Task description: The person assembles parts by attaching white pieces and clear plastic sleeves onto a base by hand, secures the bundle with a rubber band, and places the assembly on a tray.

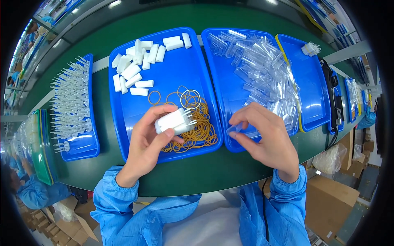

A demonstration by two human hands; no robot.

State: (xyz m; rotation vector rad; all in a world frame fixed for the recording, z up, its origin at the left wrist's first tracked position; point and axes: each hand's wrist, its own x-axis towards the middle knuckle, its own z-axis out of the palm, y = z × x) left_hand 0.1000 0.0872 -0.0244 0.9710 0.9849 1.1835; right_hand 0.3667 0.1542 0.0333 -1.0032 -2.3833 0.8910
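My left hand [143, 145] is closed around a bundle of white pieces [170, 121], whose thin white prongs point to the right. It is held above the near part of a blue tray [176, 74]. Under and beside the bundle lies a heap of tan rubber bands [204, 133], with a pale ring [199, 99] among them. Between its thumb and fingers, my right hand [273, 141] pinches a clear plastic sleeve [235, 129]. That hand is over the near edge of another blue tray [223, 82], beside a pile of clear plastic sleeves [266, 61].
White foam-like blocks [131, 71] lie at the back of the left hand's tray. Bundles of thin prongs [72, 98] fill a narrow tray at far left. A tray [308, 86] at right holds one pronged bundle [310, 48]. Cardboard boxes [330, 201] stand below the green table [184, 180].
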